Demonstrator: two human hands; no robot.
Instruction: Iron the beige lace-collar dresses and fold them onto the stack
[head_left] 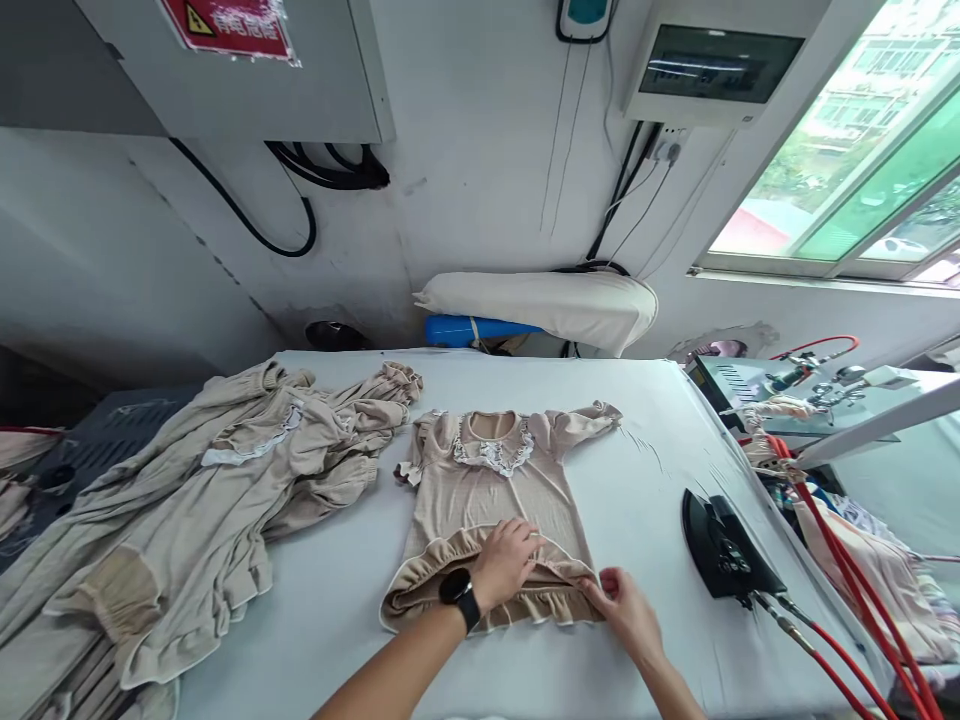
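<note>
Right hand [630,612]: grip closed, thumb and fingertips pinching my ruffled dress [499,500] at the hem corner on my right. Left hand [508,562]: laid over the hem band, fingers loosely bent; its underside is hidden, so I cannot tell whether it has cloth pinched or merely presses. Black watch [454,586] on that wrist.

Step in hand, as I judge it: handling and setting the hem, its inner side partly showing. Next move calls for a light pinch at the corner and steady pressure from my left, so the knit neither drags nor creases.

Dress lies on the pale, cloth-covered surface [300,630], straight in front of me. Long axis runs away from my body; lace collar [495,455] at the far end, ruffled hem nearest me. Right-hand sleeve reaches outward, left-hand one slopes down toward me.

Further out: black iron [726,553] well apart on my right, red hoses [844,665] trailing toward me. Heap of similar beige garments [300,490] on my left. Cream padded board [540,298] beyond the far edge.
</note>
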